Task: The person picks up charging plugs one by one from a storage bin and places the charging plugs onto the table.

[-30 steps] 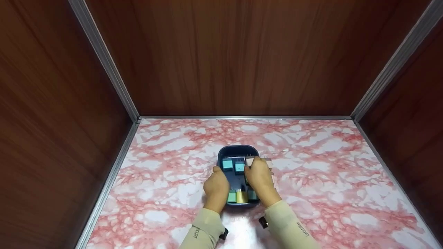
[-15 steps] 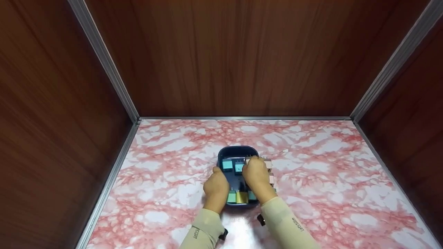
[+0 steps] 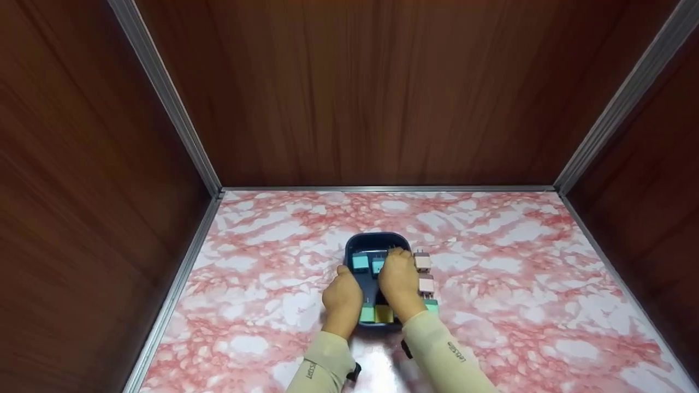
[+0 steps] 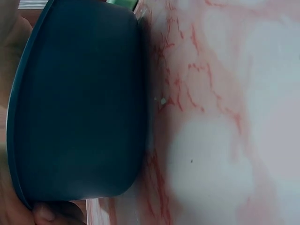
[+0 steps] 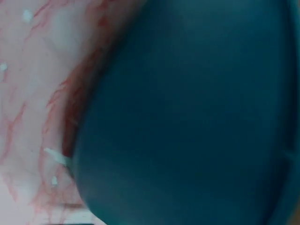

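Note:
A dark blue tray (image 3: pixel 377 240) stands on the table in the head view. My left hand (image 3: pixel 342 297) grips its left side; in the left wrist view fingers (image 4: pixel 44 213) show at the rim. My right hand (image 3: pixel 400 278) is over the tray's right half, its fingers curled around a plug charger (image 3: pixel 394 250) that is mostly hidden, only its top end showing. Inside the tray are a turquoise charger (image 3: pixel 360 262), a second turquoise charger (image 3: pixel 378 265), a green charger (image 3: pixel 367 313) and a gold charger (image 3: pixel 384 313). The right wrist view shows mainly the tray's outer wall (image 5: pixel 187 112).
Right of the tray, a pink charger (image 3: pixel 422 262), another pink charger (image 3: pixel 426 284) and a green charger (image 3: pixel 431 306) sit on the red-and-white marbled table (image 3: pixel 519 305). Brown wood-look panels (image 3: pixel 382 98) with metal edging enclose the table on three sides.
My right hand and forearm have shifted slightly left over the tray, uncovering more of the chargers on the right and covering the tray's front right corner. The left hand keeps its hold.

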`<state>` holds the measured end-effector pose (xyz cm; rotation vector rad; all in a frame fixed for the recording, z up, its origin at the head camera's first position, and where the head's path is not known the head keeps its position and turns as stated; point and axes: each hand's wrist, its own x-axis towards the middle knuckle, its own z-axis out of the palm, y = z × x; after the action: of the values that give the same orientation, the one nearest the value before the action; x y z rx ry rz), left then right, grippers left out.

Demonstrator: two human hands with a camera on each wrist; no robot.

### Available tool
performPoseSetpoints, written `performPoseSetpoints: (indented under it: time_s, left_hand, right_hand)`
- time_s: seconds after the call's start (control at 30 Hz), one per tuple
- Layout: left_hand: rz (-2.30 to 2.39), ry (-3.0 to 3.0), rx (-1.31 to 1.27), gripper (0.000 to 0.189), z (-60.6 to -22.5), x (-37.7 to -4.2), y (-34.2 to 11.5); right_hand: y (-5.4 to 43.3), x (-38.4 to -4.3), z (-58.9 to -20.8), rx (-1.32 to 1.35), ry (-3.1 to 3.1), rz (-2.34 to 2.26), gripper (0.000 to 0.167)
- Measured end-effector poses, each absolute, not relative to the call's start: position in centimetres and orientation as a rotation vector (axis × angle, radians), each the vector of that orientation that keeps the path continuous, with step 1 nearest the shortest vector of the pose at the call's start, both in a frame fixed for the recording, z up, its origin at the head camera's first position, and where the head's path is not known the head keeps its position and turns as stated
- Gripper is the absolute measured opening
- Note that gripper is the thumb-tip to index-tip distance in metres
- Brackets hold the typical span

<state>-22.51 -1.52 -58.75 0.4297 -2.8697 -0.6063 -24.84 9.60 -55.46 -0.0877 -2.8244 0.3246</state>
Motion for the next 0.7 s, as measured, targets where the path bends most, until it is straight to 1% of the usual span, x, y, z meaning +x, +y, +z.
performPoseSetpoints:
  time_s: [0.13,0.27,0.43,0.7]
  left_hand:
    - [-0.608,-2.861,0.427,0.024,-58.9,-22.5,-1.3]
    - [-0.597,-2.849,0.428,0.021,-58.8,-22.5,-1.3]
    - [-0.588,-2.828,0.413,0.017,-58.6,-22.5,-1.4]
    - [-0.591,-2.835,0.427,0.021,-58.8,-22.6,-1.5]
  right_hand:
    - [9.5,-25.1,-56.1,-0.149,-2.844,0.346,0.049]
    - [9.4,-25.6,-56.1,-0.172,-2.846,0.388,0.040]
    - [9.4,-26.3,-56.0,-0.160,-2.858,0.334,0.029]
    - [9.4,-26.9,-56.2,-0.111,-2.850,0.226,0.019]
